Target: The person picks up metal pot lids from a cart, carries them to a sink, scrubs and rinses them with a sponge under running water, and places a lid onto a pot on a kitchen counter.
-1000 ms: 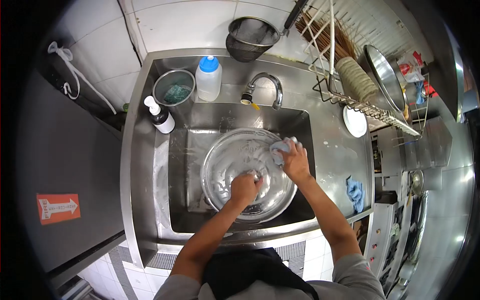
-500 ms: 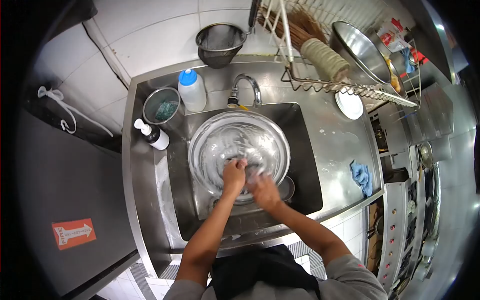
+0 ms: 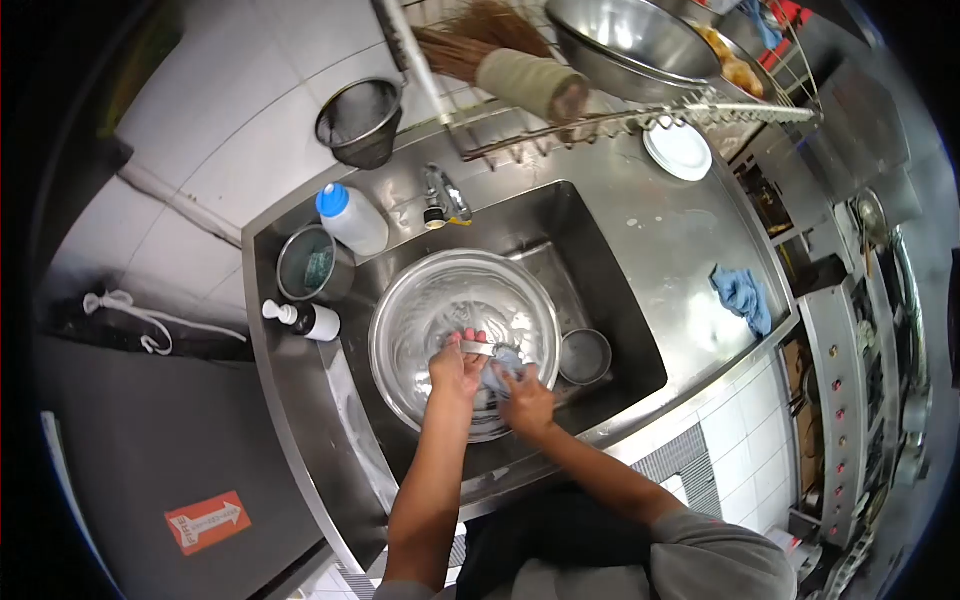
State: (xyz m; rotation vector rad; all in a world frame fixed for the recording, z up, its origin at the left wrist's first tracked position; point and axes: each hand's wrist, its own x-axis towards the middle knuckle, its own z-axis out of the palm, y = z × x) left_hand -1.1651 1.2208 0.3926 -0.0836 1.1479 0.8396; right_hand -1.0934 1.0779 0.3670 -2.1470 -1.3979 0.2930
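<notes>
Over a large metal bowl (image 3: pixel 385 305) with soapy streaks, my left hand (image 3: pixel 455 370) is closed on a small metal utensil (image 3: pixel 477 348) with a flat handle; its exact kind does not show. My right hand (image 3: pixel 528 402) grips a greyish scrubbing cloth (image 3: pixel 497 378) against the utensil's other end, which is partly covered. The bowl sits in a steel sink (image 3: pixel 625 350). Beside it, close to my right hand, stands a small round metal container (image 3: pixel 585 357) in the sink.
A faucet (image 3: pixel 450 195) rises behind the bowl. Along the left ledge are a blue-capped bottle (image 3: pixel 355 222), a metal pot (image 3: pixel 335 270) holding a green scrubber, and a pump bottle (image 3: pixel 318 322). White plates (image 3: pixel 678 150) and a blue cloth (image 3: pixel 742 298) lie right; a wire rack (image 3: pixel 640 118) overhangs.
The view has turned and shifted. The utensil and the cloth now show between my hands, where motion blur hid them before. The small round container is more exposed beside the bowl.
</notes>
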